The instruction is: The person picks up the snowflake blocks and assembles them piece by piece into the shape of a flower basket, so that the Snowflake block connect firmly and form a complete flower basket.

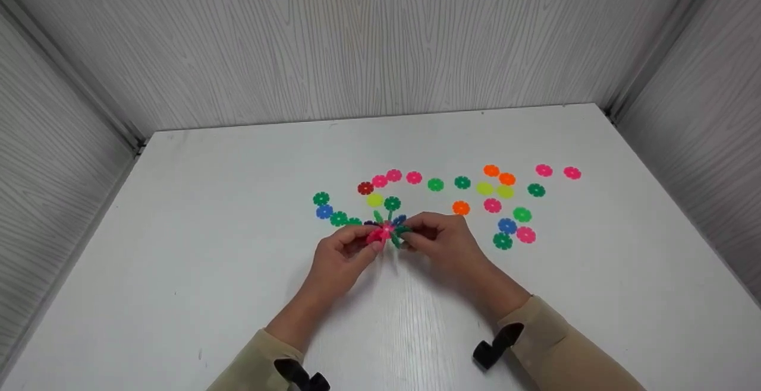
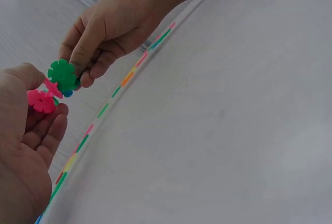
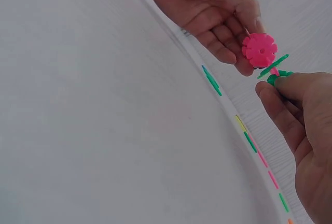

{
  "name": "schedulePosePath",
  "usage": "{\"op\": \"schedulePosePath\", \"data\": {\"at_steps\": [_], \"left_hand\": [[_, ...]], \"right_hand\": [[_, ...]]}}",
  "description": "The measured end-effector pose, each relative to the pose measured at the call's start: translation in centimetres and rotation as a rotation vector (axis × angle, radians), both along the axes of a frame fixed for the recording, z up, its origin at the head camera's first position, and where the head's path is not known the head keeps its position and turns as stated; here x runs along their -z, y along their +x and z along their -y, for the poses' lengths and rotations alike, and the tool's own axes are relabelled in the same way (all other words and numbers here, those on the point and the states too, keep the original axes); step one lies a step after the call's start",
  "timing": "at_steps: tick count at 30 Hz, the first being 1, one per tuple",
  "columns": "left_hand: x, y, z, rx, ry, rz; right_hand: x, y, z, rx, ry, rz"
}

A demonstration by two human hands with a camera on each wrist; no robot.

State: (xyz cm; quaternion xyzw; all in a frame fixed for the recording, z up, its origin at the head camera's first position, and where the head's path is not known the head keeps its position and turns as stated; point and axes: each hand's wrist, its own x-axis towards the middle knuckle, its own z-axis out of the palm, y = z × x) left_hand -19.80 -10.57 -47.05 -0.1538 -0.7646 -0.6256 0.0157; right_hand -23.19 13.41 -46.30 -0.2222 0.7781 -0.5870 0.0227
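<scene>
In the head view, my left hand (image 1: 340, 259) and right hand (image 1: 447, 241) meet over the table around a cluster of interlocked plastic snowflake discs (image 1: 387, 229). Thumb and fingers of the left hand pinch its pink side, where a pink disc (image 2: 41, 101) shows in the left wrist view. The right hand pinches the green side; a large green disc (image 2: 61, 75) stands by its fingertips. From the right wrist, a pink disc (image 3: 259, 50) faces the camera, with an edge-on green disc (image 3: 273, 66) beside it. Fingers hide part of the cluster.
Loose discs lie flat beyond the hands: a dark red disc (image 1: 365, 188), a yellow disc (image 1: 374, 200), and a blue disc (image 1: 324, 211) on the left. More spread rightward, including an orange disc (image 1: 461, 207). Panels (image 1: 368, 40) wall the white table (image 1: 208, 213) at back and sides.
</scene>
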Motion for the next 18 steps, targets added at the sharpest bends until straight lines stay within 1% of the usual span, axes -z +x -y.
{"op": "schedulePosePath", "data": {"at_steps": [5, 10, 18], "left_hand": [[0.0, -0.05, 0.05, -0.015, -0.016, 0.005], [-0.03, -0.07, 0.07, -0.019, -0.027, -0.009], [-0.15, 0.16, 0.04, -0.054, -0.008, -0.022]], "right_hand": [[-0.21, -0.03, 0.05, 0.008, 0.016, -0.017], [-0.27, 0.01, 0.03, 0.019, 0.047, -0.049], [-0.04, 0.12, 0.07, -0.005, 0.028, -0.077]]}}
